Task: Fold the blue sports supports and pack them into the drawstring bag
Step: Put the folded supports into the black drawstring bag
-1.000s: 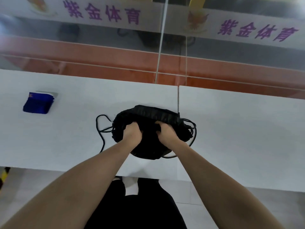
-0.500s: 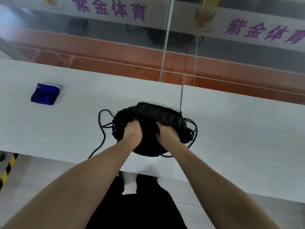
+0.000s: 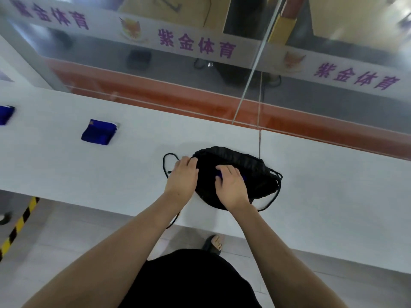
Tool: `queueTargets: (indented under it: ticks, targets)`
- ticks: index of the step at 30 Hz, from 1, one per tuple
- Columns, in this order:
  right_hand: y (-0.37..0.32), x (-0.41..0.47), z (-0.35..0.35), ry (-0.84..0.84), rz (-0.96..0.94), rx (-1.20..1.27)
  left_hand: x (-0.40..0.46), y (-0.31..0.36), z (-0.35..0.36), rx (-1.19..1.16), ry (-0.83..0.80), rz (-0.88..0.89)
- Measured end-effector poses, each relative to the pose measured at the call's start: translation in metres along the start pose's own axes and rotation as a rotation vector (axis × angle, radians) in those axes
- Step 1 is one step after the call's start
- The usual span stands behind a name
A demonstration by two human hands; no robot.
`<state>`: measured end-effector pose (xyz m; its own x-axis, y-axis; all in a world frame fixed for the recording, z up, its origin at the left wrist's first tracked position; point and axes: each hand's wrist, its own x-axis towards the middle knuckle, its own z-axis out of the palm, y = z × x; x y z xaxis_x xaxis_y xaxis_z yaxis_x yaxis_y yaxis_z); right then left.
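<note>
The right hand (image 3: 231, 187) lies on top of the black bag (image 3: 242, 167), fingers bent, and a bit of blue peeks out under its fingertips, so it seems to pinch a blue support; I cannot tell how tight. The left hand (image 3: 183, 176) rests at the bag's left edge with fingers bent over the cloth, next to the loose black cord (image 3: 165, 163). The bag sits near the front edge of the white table (image 3: 333, 185). Two more folded supports wait to the left: one (image 3: 99, 134) well apart from the bag, another (image 3: 5, 114) at the far left edge. The bag looks soft and floppy, so its mouth likely needs holding open by the rim. The supports look light and squashy; grab each across its fold.
</note>
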<state>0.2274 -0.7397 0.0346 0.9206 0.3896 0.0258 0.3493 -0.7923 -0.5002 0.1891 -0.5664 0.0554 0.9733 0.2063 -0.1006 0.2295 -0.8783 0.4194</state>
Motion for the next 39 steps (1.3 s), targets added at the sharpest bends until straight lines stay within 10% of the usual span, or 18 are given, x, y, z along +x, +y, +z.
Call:
queueTargets:
  ticks: [18,39]
  targets:
    - [-0.267,0.007,0.121,0.019,-0.198,0.028,-0.094,-0.265,-0.131,0.252,0.068,-0.144]
    - [-0.359,0.215,0.265,-0.318,-0.038,-0.017,0.044,-0.451,-0.173,0.259,-0.109,-0.309]
